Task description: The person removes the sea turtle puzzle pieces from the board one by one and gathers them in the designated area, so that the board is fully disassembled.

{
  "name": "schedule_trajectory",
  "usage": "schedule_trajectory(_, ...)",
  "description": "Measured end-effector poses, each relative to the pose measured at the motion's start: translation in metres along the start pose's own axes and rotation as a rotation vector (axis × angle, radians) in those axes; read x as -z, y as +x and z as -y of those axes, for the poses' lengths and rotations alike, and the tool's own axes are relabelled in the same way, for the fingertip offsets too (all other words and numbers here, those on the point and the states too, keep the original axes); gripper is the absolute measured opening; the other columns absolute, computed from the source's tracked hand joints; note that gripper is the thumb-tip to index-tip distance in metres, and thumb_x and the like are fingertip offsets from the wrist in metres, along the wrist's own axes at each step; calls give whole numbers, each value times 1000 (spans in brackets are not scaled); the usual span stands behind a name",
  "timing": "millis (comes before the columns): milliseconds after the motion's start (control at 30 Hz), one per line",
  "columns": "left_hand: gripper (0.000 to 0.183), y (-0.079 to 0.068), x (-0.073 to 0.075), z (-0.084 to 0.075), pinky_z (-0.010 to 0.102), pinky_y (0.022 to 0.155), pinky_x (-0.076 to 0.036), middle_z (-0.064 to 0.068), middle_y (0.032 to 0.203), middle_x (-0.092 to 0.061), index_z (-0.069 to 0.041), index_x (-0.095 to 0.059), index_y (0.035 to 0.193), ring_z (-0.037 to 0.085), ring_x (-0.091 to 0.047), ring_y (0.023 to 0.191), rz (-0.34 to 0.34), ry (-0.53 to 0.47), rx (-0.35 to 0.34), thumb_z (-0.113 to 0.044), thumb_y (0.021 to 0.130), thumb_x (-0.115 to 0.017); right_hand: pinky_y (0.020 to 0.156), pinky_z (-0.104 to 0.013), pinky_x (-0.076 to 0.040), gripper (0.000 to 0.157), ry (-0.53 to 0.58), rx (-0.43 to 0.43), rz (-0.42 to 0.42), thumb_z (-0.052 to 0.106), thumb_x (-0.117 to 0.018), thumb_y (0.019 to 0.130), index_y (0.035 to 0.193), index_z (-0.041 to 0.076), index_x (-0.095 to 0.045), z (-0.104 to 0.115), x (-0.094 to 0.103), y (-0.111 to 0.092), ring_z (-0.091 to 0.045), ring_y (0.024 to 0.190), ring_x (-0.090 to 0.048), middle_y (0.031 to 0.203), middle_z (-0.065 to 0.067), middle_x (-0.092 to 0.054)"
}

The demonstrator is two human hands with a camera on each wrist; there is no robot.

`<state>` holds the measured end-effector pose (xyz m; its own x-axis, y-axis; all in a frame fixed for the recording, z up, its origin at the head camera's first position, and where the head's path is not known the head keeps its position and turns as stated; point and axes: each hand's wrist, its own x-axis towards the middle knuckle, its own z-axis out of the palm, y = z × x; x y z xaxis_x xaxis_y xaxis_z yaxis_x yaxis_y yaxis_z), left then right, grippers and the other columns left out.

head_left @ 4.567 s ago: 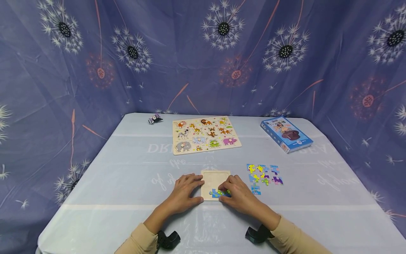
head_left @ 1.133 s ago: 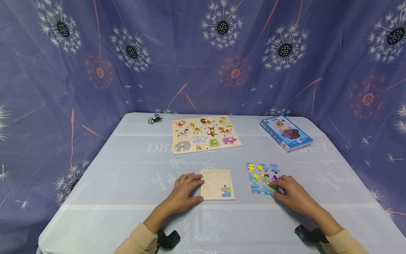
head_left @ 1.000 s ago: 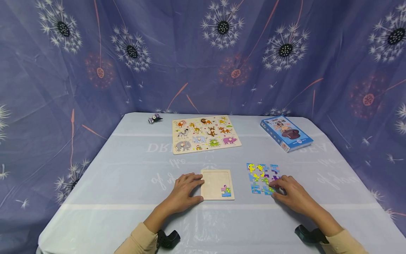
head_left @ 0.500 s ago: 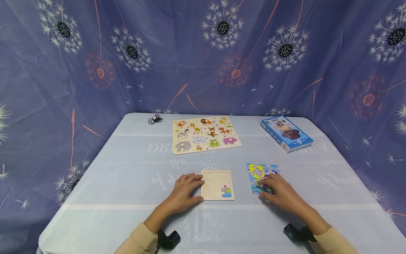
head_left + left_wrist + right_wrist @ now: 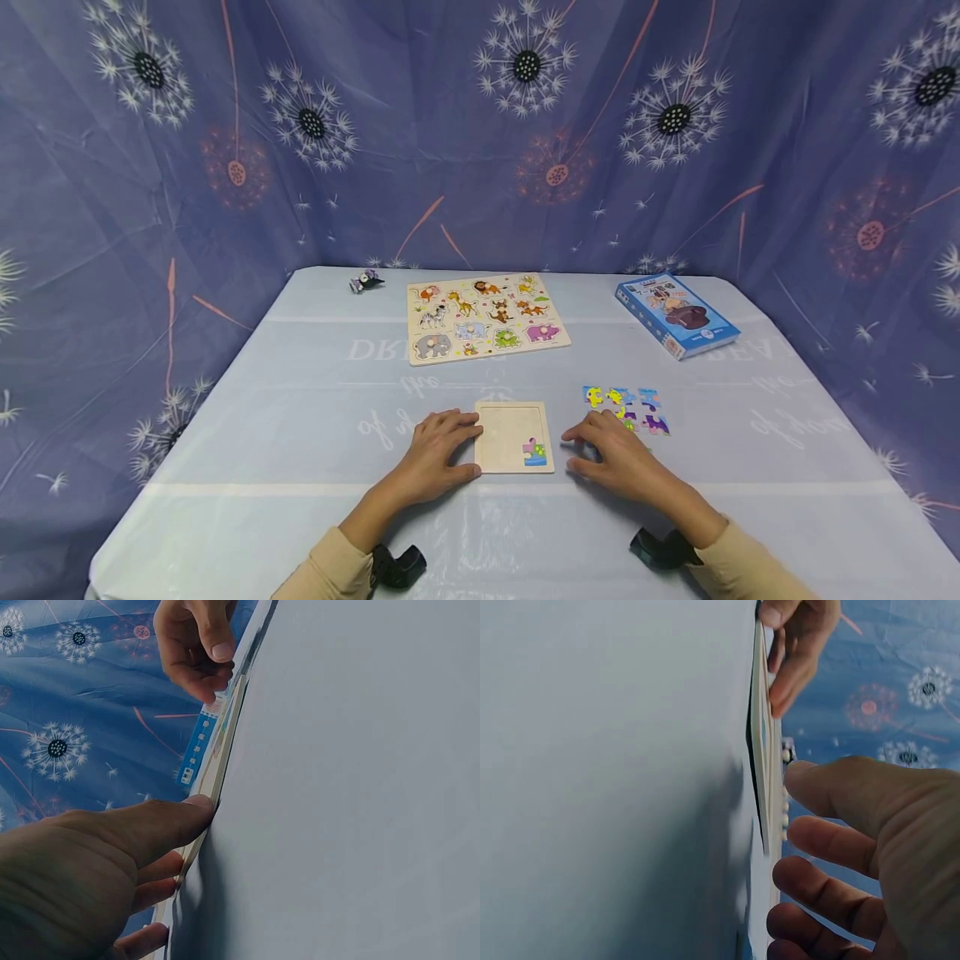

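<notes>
A shallow square wooden puzzle tray [image 5: 502, 433] lies before me, with a pink, green and blue jigsaw piece [image 5: 535, 455] in its lower right corner. My left hand [image 5: 437, 457] rests at the tray's left side, fingertips on the edge and thumb by the near corner. Right of the tray, my right hand [image 5: 618, 458] hovers low, thumb and forefinger apart, with nothing seen between them. It covers the near part of a group of loose jigsaw pieces [image 5: 655, 425]. The right wrist view shows its fingers [image 5: 829, 892] loosely bent, beyond them the tray's edge [image 5: 759, 750].
A wooden animal peg puzzle [image 5: 487, 321] lies further back, with a blue box [image 5: 677, 317] to its right. A small dark figure [image 5: 367, 281] sits at the back left. A dandelion-print curtain [image 5: 420, 125] hangs behind the table [image 5: 300, 400].
Several seconds ago my right hand was at the tray, where a blue piece lay beside the corner one. That piece left the tray; lately my right hand moved left from the loose pieces.
</notes>
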<state>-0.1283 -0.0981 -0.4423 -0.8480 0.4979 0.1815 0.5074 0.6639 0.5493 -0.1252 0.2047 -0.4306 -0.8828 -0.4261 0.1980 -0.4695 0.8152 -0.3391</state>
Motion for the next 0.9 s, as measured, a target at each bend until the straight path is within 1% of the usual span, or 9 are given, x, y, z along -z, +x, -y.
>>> schedule_trajectory(200, 53, 0, -1, 1, 58, 102, -25, 8, 138, -51, -8, -59, 127, 34, -37, 133, -2, 12, -3, -25, 79, -73, 75, -26, -42, 32, -3, 61, 6, 32, -78, 74, 102, 20, -69, 12, -6, 8, -5, 85, -42, 91, 9, -57)
schedule_trajectory(333, 53, 0, -1, 2, 59, 102, -25, 8, 138, -51, -8, -59, 127, 34, -37, 133, -4, 9, -4, -25, 79, -73, 73, -25, -40, 31, -14, 74, 10, 34, -78, 74, 101, 22, -70, 17, -9, 13, -5, 83, -40, 89, 9, -57)
schedule_trajectory(467, 53, 0, -1, 2, 59, 102, -25, 8, 138, -51, -8, -59, 127, 35, -37, 133, -4, 6, -4, -25, 79, -73, 72, -23, -38, 30, -29, 65, 21, 35, -78, 74, 100, 22, -70, 21, -11, 16, -5, 82, -39, 87, 10, -56)
schedule_trajectory(667, 53, 0, 0, 1, 59, 102, -25, 8, 138, -51, -8, -59, 127, 34, -37, 132, -6, 8, -4, -25, 79, -73, 72, -23, -38, 27, -47, 32, 13, 35, -78, 73, 96, 23, -71, 23, -16, 20, -5, 81, -38, 83, 12, -53)
schedule_trajectory(900, 53, 0, -1, 2, 58, 102, -25, 8, 138, -51, -8, -59, 127, 34, -37, 132, -6, 5, -7, -24, 78, -73, 72, -24, -37, 27, -51, 1, 21, 33, -79, 72, 95, 22, -72, 25, -18, 25, -6, 81, -39, 83, 11, -54)
